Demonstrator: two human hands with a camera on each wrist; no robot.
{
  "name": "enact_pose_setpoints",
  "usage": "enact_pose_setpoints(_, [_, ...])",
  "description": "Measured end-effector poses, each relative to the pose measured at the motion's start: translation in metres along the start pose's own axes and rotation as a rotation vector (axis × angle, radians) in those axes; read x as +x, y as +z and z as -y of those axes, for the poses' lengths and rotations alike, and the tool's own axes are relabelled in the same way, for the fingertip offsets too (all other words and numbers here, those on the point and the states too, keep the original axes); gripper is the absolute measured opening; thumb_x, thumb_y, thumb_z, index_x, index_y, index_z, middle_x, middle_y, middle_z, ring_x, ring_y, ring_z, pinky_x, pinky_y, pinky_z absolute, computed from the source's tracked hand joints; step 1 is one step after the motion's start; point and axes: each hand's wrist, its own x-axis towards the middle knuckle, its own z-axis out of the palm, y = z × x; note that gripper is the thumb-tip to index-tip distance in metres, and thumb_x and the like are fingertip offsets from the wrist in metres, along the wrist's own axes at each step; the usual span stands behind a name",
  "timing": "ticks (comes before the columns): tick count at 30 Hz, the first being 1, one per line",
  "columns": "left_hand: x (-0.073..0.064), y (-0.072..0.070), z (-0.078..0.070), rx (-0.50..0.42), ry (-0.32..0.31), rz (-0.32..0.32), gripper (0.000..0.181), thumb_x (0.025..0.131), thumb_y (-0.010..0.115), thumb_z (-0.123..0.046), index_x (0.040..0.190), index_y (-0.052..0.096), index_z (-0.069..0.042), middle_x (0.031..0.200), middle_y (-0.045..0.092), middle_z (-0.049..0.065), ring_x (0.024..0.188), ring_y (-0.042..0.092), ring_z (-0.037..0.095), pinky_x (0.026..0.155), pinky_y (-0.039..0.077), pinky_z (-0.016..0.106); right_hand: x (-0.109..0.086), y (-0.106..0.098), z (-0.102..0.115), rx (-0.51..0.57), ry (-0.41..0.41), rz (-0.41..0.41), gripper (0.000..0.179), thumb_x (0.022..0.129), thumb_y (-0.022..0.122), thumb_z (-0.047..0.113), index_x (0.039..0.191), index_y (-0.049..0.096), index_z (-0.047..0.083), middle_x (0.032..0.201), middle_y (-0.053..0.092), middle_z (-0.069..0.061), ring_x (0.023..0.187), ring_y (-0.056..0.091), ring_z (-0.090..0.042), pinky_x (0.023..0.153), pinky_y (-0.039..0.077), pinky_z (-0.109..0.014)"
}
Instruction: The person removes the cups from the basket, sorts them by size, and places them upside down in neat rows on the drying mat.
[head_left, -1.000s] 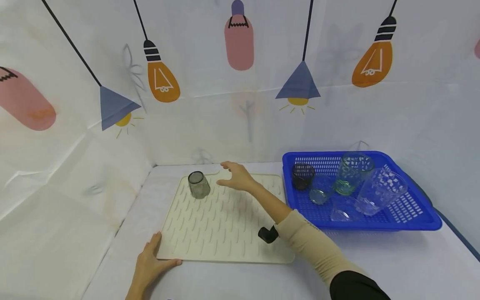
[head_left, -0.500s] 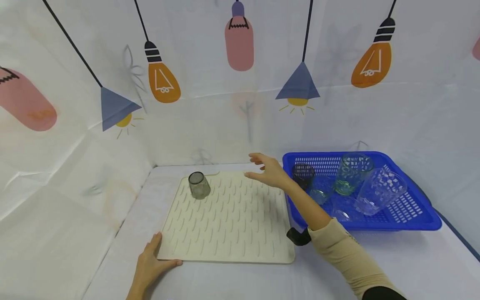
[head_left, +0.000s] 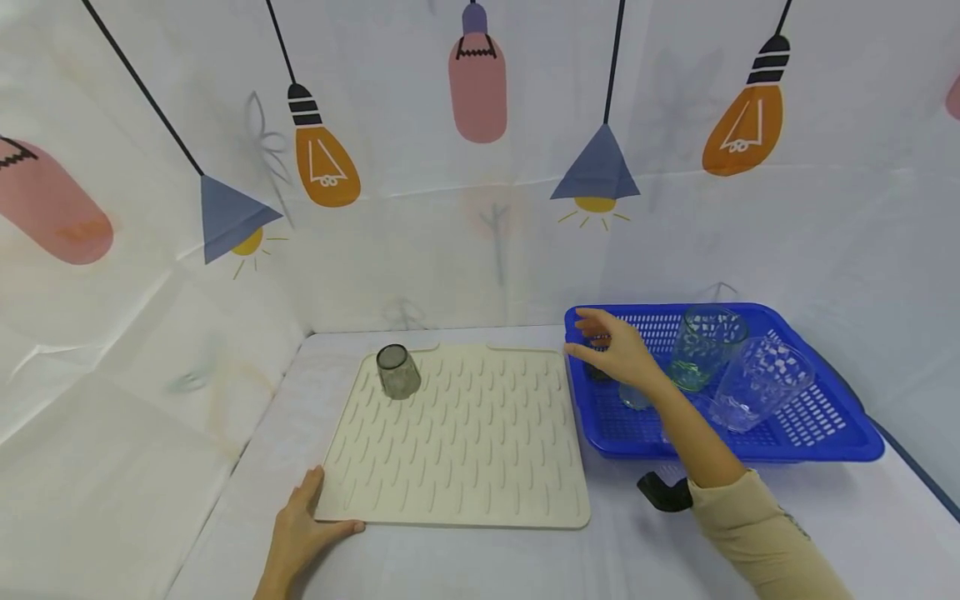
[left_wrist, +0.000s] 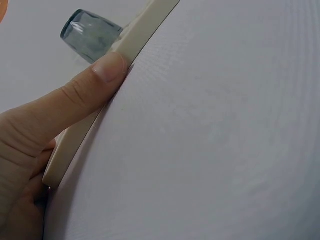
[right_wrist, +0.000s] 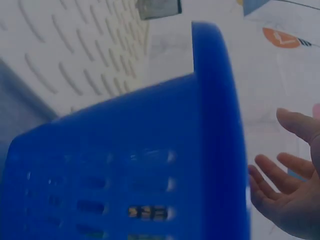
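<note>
A cream drying mat [head_left: 457,450] with raised ridges lies flat on the table. My left hand [head_left: 300,529] rests at its front left corner, thumb stretched along the front edge and fingers along the left side. In the left wrist view the thumb [left_wrist: 85,92] touches the mat's edge. A grey tinted glass [head_left: 399,372] stands at the mat's back left. Over the left end of a blue plastic basket [head_left: 735,454] hovers my right hand [head_left: 621,354], fingers loosely bent and holding nothing. It mostly hides a dark glass [head_left: 597,372] in the basket.
Also in the basket are a greenish glass [head_left: 705,350], a large clear tumbler [head_left: 761,383] leaning over, and a small bluish glass [head_left: 634,397] partly behind the right arm. A printed curtain [head_left: 487,250] closes off the back and left of the white table.
My right hand has moved right, from beside the grey glass across the mat to over the basket. The left hand and the grey glass have stayed put.
</note>
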Motion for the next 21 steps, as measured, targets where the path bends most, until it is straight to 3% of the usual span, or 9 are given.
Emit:
enact_pose_setpoints(8, [0.0, -0.001, 0.002, 0.028, -0.051, 0.001, 0.103, 0.054, 0.09, -0.025, 0.131, 0.037, 0.02, 0.134, 0.034, 0.04, 0.123, 0.033, 0.058, 0.102, 0.026, 0.063, -0.018, -0.023, -0.023, -0.046, 0.044, -0.038, 0.059, 0.087, 0.068, 0.019, 0.135, 0.044, -0.005, 0.122, 0.056, -0.029, 0.109, 0.055, -0.043, 0.09, 0.047, -0.056])
enact_pose_setpoints(16, [0.002, 0.003, 0.001, 0.028, -0.085, -0.018, 0.098, 0.062, 0.086, -0.03, 0.131, 0.038, 0.019, 0.135, 0.035, 0.039, 0.124, 0.034, 0.056, 0.105, 0.026, 0.061, -0.027, -0.032, -0.036, -0.128, 0.099, -0.035, 0.061, 0.088, 0.067, 0.018, 0.136, 0.04, -0.008, 0.125, 0.053, -0.032, 0.11, 0.052, -0.047, 0.09, 0.046, -0.059])
enact_pose_setpoints(21, [0.002, 0.007, 0.004, 0.029, -0.068, -0.063, 0.089, 0.064, 0.085, -0.027, 0.128, 0.043, 0.019, 0.133, 0.039, 0.038, 0.123, 0.037, 0.055, 0.103, 0.028, 0.062, -0.029, -0.032, -0.045, -0.16, 0.117, -0.024, 0.064, 0.087, 0.067, 0.02, 0.135, 0.038, -0.011, 0.127, 0.049, -0.035, 0.113, 0.05, -0.051, 0.091, 0.044, -0.06])
